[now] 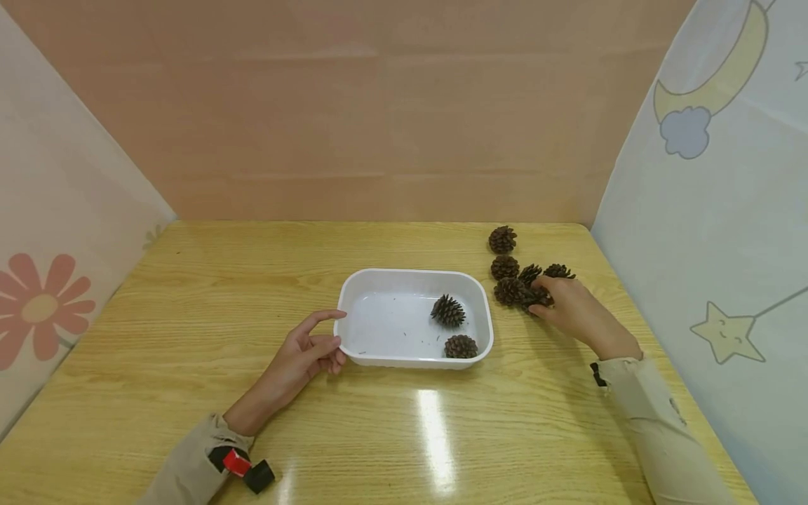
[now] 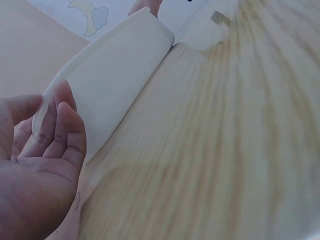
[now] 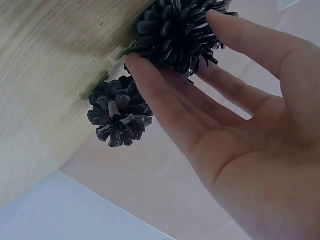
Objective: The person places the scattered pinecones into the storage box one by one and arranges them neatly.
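Note:
A white plastic tray (image 1: 385, 337) sits on the table in the head view, with one pine cone (image 1: 447, 311) near its right side and another (image 1: 461, 346) in the front right corner. My left hand (image 1: 309, 354) pinches the tray's left rim between thumb and fingers; the left wrist view shows the fingers bent at the tray's edge (image 2: 112, 85). To the right of the tray, my right hand (image 1: 577, 312) grips a dark brown pine cone (image 3: 175, 37) between thumb and fingertips. Its palm side faces the right wrist camera.
Around the right hand lie several more pine cones, among them one at the back (image 1: 502, 240), one just in front of it (image 1: 505, 267) and one farther right (image 1: 558, 271). Fabric walls border the wooden table (image 1: 221, 294) at the back and both sides.

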The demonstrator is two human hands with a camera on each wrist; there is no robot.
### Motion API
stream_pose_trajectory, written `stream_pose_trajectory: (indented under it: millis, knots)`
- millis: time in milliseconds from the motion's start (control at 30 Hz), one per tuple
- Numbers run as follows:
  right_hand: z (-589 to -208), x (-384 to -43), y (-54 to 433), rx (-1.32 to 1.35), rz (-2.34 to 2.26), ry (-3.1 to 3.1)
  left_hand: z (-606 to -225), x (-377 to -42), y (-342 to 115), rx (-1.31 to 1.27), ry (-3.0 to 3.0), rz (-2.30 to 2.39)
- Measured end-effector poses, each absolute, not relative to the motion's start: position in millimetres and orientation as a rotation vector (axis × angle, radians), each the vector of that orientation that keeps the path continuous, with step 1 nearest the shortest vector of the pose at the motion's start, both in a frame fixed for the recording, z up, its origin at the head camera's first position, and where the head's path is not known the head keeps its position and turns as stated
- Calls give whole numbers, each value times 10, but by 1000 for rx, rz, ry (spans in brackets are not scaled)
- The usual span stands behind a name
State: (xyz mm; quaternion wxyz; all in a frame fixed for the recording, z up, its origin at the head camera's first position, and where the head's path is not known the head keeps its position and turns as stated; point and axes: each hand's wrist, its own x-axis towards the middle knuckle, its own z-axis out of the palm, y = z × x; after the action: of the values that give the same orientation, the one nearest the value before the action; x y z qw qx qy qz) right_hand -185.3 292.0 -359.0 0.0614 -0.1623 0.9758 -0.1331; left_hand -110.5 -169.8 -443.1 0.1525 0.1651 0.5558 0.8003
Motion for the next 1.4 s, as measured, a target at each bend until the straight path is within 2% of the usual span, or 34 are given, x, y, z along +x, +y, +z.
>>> stream_pose_trajectory:
  millis: [633,1400]
  knots:
    - [-3476,-1822,2950,-517,-394,2991,-4418,-1100,-1703,512,1596,2284]
    - [-3282,-1732,2900,-555,-453,3095,-4401,-1097,-1705,441,1577,2293]
